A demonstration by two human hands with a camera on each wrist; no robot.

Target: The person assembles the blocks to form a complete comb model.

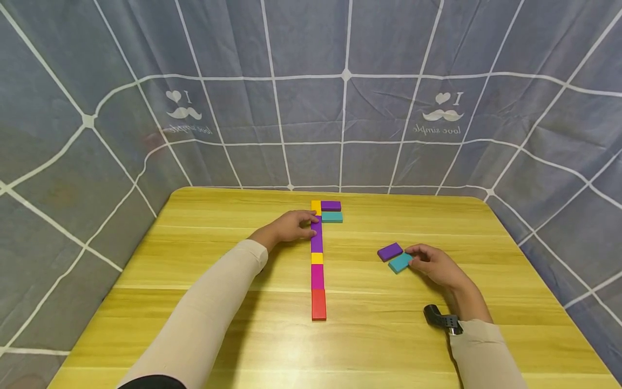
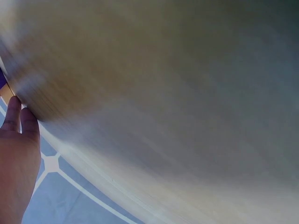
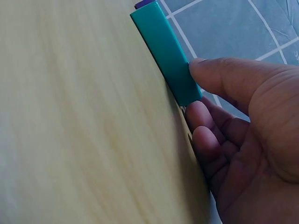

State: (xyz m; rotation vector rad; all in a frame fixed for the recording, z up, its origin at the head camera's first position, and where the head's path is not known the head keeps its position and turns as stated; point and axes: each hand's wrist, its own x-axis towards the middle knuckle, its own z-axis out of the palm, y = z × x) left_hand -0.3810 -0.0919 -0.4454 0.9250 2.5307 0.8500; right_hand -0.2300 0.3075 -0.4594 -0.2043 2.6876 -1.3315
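Note:
Down the middle of the table runs a straight column of flat blocks: a yellow block (image 1: pixel 316 205), a long purple stretch (image 1: pixel 317 244), another yellow block (image 1: pixel 317 258), a magenta block (image 1: pixel 317 276) and a red block (image 1: pixel 318 305). My left hand (image 1: pixel 292 226) rests its fingertips on the upper purple stretch. Off to the right, my right hand (image 1: pixel 437 266) pinches the near end of a teal block (image 3: pixel 163 51) between thumb and fingers. A loose purple block (image 1: pixel 390 252) lies beside that teal one.
Right of the column's top sit a purple block (image 1: pixel 331 206) and a teal block (image 1: pixel 332 217), side by side against it. The wooden table (image 1: pixel 194 221) ends at a grey curtain (image 1: pixel 311 108) with white lines. A black wrist mount (image 1: pixel 439 317) is on the right arm.

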